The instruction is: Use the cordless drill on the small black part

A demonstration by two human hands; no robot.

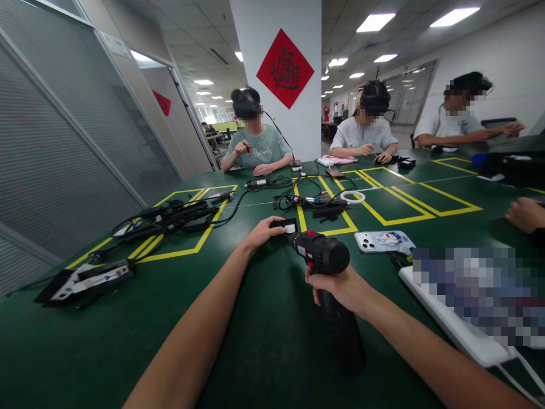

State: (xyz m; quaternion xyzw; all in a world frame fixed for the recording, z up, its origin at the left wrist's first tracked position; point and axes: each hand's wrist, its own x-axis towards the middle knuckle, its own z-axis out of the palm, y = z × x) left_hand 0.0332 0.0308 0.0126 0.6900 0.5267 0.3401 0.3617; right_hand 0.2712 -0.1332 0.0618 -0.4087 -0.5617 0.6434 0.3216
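My right hand (336, 284) is wrapped round the handle of a black cordless drill (321, 253) with red buttons. The drill points forward and to the left, its tip close to a small black part (284, 223) with a white piece (290, 228) on it. My left hand (266, 232) grips this black part from its left side and keeps it at the green table (264, 318). Whether the drill's bit touches the part is hard to make out.
Tangled black cables (170, 218) and a power strip (102, 274) lie to the left. Beyond my hands are more cables and tools (317, 200) and a white ring (352, 197). A phone (383, 241) and a white tablet-like device (451, 318) lie on the right. Several people sit around the table.
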